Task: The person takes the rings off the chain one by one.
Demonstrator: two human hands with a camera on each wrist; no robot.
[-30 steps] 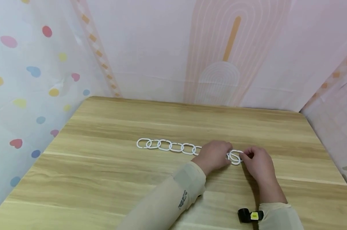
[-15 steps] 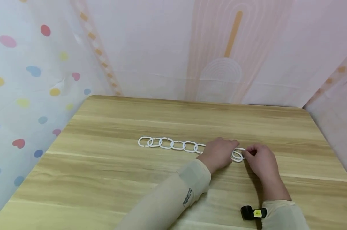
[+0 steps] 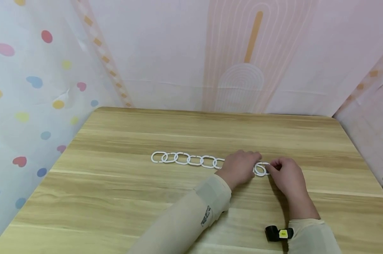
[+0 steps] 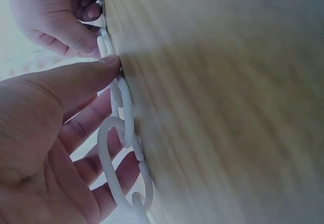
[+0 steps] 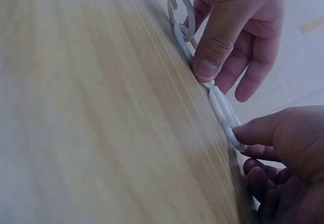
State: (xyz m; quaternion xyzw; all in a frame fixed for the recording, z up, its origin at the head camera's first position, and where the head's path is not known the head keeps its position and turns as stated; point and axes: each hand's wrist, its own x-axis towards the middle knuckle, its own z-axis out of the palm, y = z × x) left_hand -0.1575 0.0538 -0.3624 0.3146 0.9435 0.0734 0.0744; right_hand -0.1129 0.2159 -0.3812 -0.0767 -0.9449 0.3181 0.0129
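A chain of white plastic links (image 3: 182, 158) lies on the wooden table, running left to right in the head view. My left hand (image 3: 240, 167) covers part of it and pinches a link near its right end, the thumb (image 4: 104, 72) on the near side and fingers behind. At that right end two oval links (image 3: 260, 169) overlap. My right hand (image 3: 289, 178) pinches the outermost link (image 5: 225, 115) between thumb and index finger, its other fingers curled. Whether the end links are hooked together I cannot tell. In the left wrist view, one chain link (image 4: 109, 158) stands tilted up beneath the left palm.
The wood-grain table (image 3: 115, 204) reaches to a pink patterned cloth (image 3: 166, 63) at the back. A dotted cloth (image 3: 17, 106) hangs at the left. A small black camera with a yellow label (image 3: 278, 233) sits at the right wrist, beside the sleeve.
The overlapping links at the right end have shifted slightly, lying closer together and less low than before. Both hands keep their holds with only small movements; the head view has shifted a little.
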